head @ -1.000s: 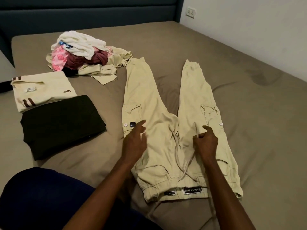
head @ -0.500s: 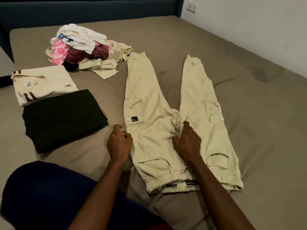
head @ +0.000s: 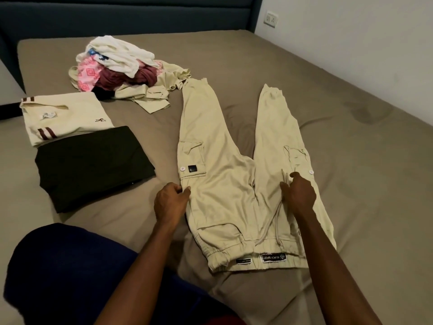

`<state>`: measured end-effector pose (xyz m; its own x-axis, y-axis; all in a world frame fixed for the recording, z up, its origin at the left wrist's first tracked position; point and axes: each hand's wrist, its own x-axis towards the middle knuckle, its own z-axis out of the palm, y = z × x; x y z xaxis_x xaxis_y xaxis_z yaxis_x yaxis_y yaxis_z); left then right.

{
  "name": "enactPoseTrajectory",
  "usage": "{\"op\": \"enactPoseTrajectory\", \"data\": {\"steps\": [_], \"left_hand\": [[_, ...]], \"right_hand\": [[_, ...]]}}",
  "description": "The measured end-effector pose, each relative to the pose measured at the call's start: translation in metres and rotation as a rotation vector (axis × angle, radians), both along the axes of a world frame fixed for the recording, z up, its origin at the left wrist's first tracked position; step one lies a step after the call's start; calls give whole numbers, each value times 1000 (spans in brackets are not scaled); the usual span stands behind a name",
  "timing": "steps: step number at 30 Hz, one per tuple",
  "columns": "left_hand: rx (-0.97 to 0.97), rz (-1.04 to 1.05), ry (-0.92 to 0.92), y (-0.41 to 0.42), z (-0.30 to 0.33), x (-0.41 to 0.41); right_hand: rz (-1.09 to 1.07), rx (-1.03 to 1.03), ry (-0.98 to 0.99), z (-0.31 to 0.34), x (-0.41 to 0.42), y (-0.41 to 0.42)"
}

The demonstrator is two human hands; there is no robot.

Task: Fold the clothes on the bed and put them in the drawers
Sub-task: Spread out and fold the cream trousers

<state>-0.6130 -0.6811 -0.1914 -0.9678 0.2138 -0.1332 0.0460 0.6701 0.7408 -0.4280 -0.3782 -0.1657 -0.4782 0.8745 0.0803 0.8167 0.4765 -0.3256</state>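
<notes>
Because the pale beige cotton cargo trousers point(head: 234, 184) lie spread flat on the taupe-sheeted bed point(head: 351, 160), waistband nearest the person and the two legs splayed away toward the headboard, they look ready for a lengthwise fold. The left hand point(head: 169, 202) is pinched shut on the outer seam of the left leg, just below the buttoned cargo pocket. The right hand point(head: 298, 195) rests on the other thigh with fingers loosely spread; its fingertips touch the pale drawstring point(head: 271, 221), but whether it grips the cord cannot be told. The cloth should be light, soft and limp, sagging wherever it is unsupported, so it is best taken at firm edges: the side seam and the elasticated waistband. The loose drawstring could trail out of the fold. A folded cream polo shirt point(head: 68, 118), a folded black garment point(head: 93, 165) and an unfolded heap of mixed clothes point(head: 121, 66) lie to the left.
</notes>
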Motion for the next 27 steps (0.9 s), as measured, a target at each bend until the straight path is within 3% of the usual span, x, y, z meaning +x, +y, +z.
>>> {"op": "enactPoseTrajectory", "data": {"steps": [2, 4, 7, 11, 15, 18, 21, 23, 27], "left_hand": [[12, -72, -29, 1, -1, -2], [10, -126, -36, 2, -3, -2], [30, -105, -71, 2, -6, -6], [179, -88, -212, 0, -1, -12], [325, -108, -344, 3, 0, -11], [513, -111, -508, 14, 18, 1], [640, -201, -491, 41, 52, 17], [717, -278, -461, 75, 74, 26], [708, -528, -350, 166, 111, 49]], "right_hand": [[23, 140, -82, 4, -2, -18], [121, 213, -14, 8, -10, -53], [388, 56, 94, 10, -28, -119], [628, -93, -88, 6, -51, -188], [793, 86, -321, 10, -57, -216], [744, 63, -204, 19, -57, -213], [604, -43, -74, 38, -51, -195], [507, -9, 20, 54, -41, -171], [349, -35, 214, 79, -5, -95]]}}
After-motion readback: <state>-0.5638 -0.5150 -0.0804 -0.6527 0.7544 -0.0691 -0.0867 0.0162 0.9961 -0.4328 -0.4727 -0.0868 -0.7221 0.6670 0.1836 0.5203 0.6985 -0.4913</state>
